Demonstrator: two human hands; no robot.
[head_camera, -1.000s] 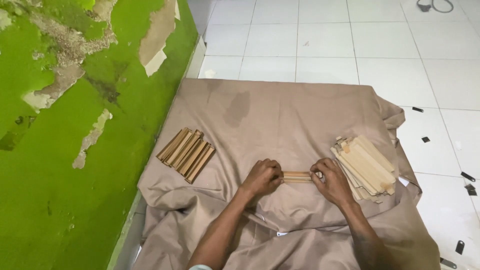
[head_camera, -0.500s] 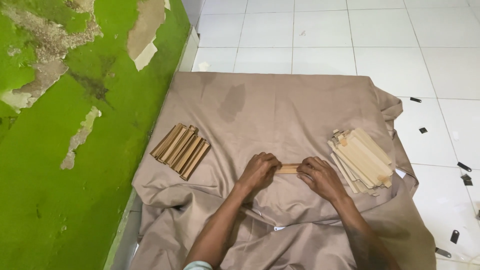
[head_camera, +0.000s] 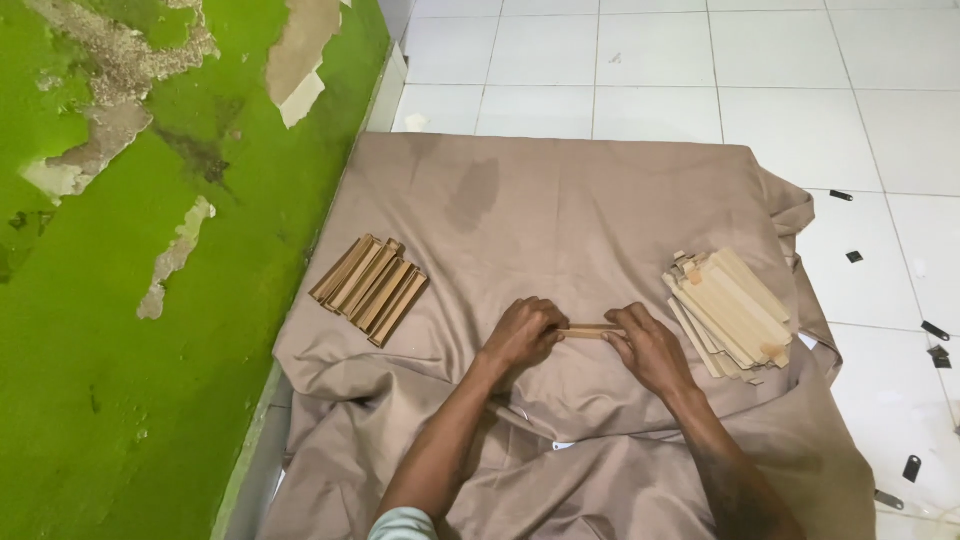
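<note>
My left hand (head_camera: 522, 333) and my right hand (head_camera: 648, 348) each grip one end of a thin, flat, light-brown strip (head_camera: 590, 330) held level just above a tan cloth (head_camera: 560, 220). Most of the strip is hidden by my fingers; only its middle shows. To the left lies a row of several darker folded strips (head_camera: 370, 288), laid side by side at a slant. On the right sits a loose pile of several pale flat strips (head_camera: 728, 312), close to my right hand.
The tan cloth is spread on a white tiled floor (head_camera: 780, 80), wrinkled at its near and right edges. A green wall with peeling paint (head_camera: 130, 250) runs along the left. Small dark scraps (head_camera: 935, 330) lie on the tiles at right.
Both hands stay on the same strip and have barely shifted on the cloth. The view has tilted slightly. The two piles have not moved.
</note>
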